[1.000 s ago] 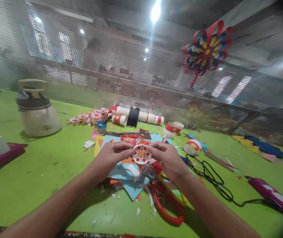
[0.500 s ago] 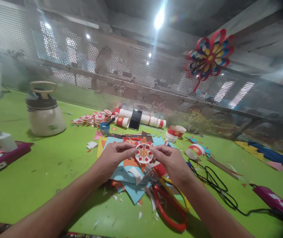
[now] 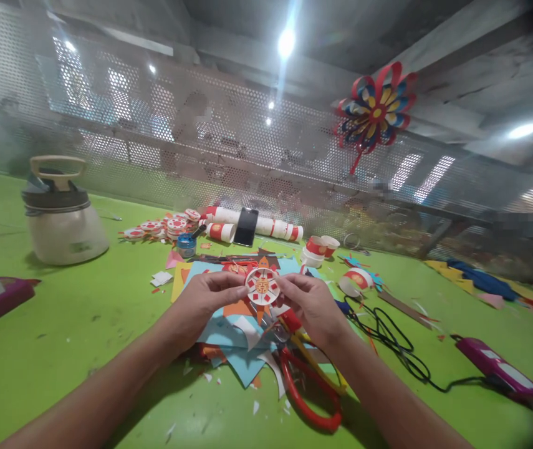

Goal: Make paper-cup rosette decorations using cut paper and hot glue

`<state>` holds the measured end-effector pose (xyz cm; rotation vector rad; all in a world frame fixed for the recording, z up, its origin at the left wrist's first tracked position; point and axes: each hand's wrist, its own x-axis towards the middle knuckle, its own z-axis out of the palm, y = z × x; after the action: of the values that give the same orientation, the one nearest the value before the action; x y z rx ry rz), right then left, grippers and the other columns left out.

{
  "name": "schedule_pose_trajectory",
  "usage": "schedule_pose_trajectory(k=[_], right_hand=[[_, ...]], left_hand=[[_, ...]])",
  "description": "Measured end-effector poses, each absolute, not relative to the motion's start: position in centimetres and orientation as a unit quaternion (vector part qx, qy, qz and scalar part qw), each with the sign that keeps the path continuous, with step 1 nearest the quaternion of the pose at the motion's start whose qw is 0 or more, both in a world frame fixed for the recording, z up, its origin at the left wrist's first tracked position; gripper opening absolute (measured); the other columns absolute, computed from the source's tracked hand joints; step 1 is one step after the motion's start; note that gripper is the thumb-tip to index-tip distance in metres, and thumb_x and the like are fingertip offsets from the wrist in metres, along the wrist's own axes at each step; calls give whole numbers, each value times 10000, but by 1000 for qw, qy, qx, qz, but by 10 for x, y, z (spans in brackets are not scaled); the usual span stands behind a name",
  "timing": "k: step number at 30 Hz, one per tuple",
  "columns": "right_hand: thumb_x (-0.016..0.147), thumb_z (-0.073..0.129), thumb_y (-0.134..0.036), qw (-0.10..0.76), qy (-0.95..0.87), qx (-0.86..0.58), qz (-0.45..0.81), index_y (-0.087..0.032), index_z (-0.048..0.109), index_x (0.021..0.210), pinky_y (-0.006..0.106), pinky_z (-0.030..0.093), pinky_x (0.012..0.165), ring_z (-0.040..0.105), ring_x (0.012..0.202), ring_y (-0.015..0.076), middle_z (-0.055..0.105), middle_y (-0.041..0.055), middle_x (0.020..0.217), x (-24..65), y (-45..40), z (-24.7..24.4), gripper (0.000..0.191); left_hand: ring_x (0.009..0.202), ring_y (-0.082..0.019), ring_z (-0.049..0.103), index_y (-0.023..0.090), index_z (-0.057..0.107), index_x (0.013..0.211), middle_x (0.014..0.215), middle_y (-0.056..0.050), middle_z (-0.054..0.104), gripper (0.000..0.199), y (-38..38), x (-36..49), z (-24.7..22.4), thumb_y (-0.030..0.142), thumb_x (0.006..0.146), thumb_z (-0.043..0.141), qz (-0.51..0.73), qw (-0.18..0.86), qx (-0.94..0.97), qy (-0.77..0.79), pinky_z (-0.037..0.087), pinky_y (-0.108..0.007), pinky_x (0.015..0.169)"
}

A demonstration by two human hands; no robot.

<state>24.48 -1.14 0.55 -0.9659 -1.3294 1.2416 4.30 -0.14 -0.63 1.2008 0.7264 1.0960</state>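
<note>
A round white paper disc [image 3: 262, 286] with red marks, an orange centre pattern and orange points at top and bottom is held upright above the papers. My left hand [image 3: 210, 300] pinches its left edge between thumb and fingers. On the opposite edge, my right hand [image 3: 312, 304] grips it the same way. Beneath both hands lie blue paper sheets [image 3: 242, 362] with orange and white scraps. Scissors with red and yellow handles [image 3: 310, 399] rest by my right wrist, their blades partly hidden.
Behind are a pile of paper discs [image 3: 172, 226], a blue jar [image 3: 186, 245], a phone [image 3: 246, 227] and paper cups [image 3: 315, 251]. A large jug [image 3: 63, 218] stands left. Right lie a black cable [image 3: 399, 343] and a purple power strip [image 3: 497, 368].
The view has turned slightly right, so the surroundings appear further left. Both hands keep hold of the disc, with little change in their grip.
</note>
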Motion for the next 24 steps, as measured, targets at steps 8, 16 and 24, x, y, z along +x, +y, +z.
schedule_pose_trajectory(k=[8,16,24], right_hand=[[807,620,-575,493,-557,-444,499,-150,653,657,233,318,459,395,447,85,491,-37,491,241,-19,7,452],[832,630,-465,615,-579,-463,268,-178,565,626,233,180,401,239,389,63,309,-98,423,275,-3,22,359],[814,656,-416,580,-621,-465,247,-160,666,713,233,302,426,378,402,76,450,-67,447,274,6,28,275]], left_hand=[[723,-140,607,162,726,748,748,-25,693,188,4,40,-10,266,636,835,510,665,445,315,448,-260,724],[664,-117,591,144,706,715,692,-12,658,184,6,37,-9,222,617,841,529,672,425,297,440,-231,638],[663,-125,627,140,703,722,692,-11,664,194,9,36,-9,215,612,844,516,684,422,297,479,-250,668]])
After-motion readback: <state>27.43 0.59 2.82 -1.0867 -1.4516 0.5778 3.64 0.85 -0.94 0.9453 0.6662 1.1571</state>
